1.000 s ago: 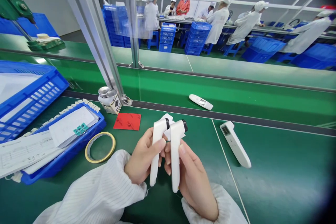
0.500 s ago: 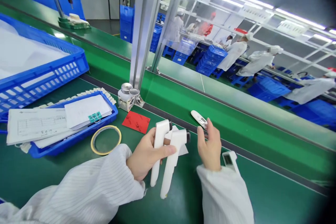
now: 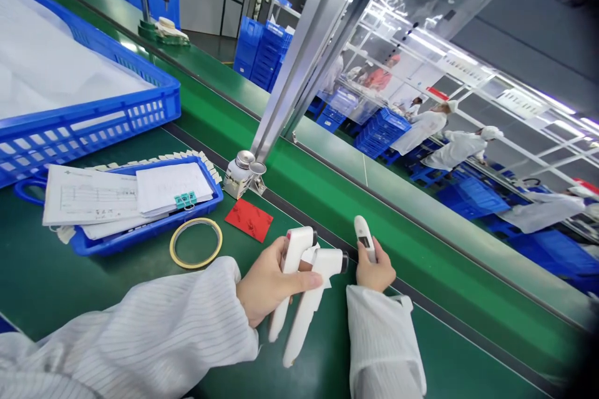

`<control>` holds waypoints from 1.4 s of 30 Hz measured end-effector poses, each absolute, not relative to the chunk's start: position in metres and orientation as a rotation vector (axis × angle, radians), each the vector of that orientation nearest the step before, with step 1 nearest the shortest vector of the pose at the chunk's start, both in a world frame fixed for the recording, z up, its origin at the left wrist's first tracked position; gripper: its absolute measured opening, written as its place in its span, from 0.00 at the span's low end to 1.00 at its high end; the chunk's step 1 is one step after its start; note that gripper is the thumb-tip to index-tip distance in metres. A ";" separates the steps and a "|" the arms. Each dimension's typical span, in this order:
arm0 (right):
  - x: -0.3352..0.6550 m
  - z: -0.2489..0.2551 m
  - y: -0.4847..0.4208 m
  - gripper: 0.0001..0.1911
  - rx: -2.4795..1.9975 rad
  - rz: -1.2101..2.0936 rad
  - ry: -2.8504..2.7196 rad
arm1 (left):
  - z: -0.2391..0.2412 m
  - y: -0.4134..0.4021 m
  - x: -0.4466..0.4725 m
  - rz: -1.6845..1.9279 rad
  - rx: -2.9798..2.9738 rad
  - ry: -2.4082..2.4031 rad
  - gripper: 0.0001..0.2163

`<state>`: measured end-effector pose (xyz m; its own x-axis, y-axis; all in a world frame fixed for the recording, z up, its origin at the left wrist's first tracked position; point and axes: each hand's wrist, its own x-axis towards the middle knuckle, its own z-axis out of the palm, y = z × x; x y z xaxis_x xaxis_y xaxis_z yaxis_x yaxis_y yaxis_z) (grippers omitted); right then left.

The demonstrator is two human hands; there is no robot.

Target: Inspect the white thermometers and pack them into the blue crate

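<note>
Two white infrared thermometers (image 3: 302, 318) are gripped side by side in my left hand (image 3: 269, 287), their dark sensor ends pointing right. A bit of white paper (image 3: 309, 254) shows between them. My right hand (image 3: 375, 271) is closed around a third white thermometer (image 3: 365, 238), tilted up with its small dark screen in view, over the green belt's near edge. Beside my right sleeve, the end of another white device (image 3: 406, 304) peeks out, mostly hidden. A red card (image 3: 249, 219) lies flat on the bench, left of and beyond my left hand.
A yellowish tape roll (image 3: 195, 243) and a blue tray (image 3: 154, 234) of clipped papers lie left. Behind them stands a big blue crate (image 3: 154, 113). A metal-topped bottle (image 3: 239, 173) sits by an aluminium post (image 3: 304, 56). The green conveyor belt (image 3: 449, 249) crosses ahead; people work beyond.
My right hand has closed on the thermometer that lay at the belt and tipped it upright. My left hand still holds its two thermometers. The camera view has turned and tilted.
</note>
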<state>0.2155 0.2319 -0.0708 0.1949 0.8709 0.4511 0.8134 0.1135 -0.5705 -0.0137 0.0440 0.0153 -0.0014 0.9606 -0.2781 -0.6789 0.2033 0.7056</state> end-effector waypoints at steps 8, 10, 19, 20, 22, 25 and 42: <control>0.245 -0.066 0.116 0.26 -1.591 0.156 -1.695 | 0.012 0.040 -0.009 1.251 0.509 0.874 0.22; 0.248 -0.061 0.107 0.26 -1.591 0.157 -1.702 | 0.013 0.039 -0.008 1.227 0.520 0.858 0.23; 0.180 -0.006 0.061 0.23 -0.975 0.983 -1.714 | 0.011 0.036 -0.006 1.119 0.552 0.808 0.25; 0.171 -0.002 0.059 0.21 -0.926 1.061 -1.696 | 0.010 0.035 -0.006 1.104 0.561 0.811 0.25; 0.161 0.004 0.058 0.17 -0.902 1.131 -1.663 | 0.009 0.034 -0.005 1.074 0.573 0.806 0.26; 0.160 0.006 0.061 0.12 -0.864 1.137 -1.656 | 0.006 0.033 -0.004 1.044 0.571 0.786 0.27; 0.174 0.015 0.062 0.10 -0.848 1.091 -1.774 | 0.001 0.031 0.002 0.970 0.610 0.788 0.27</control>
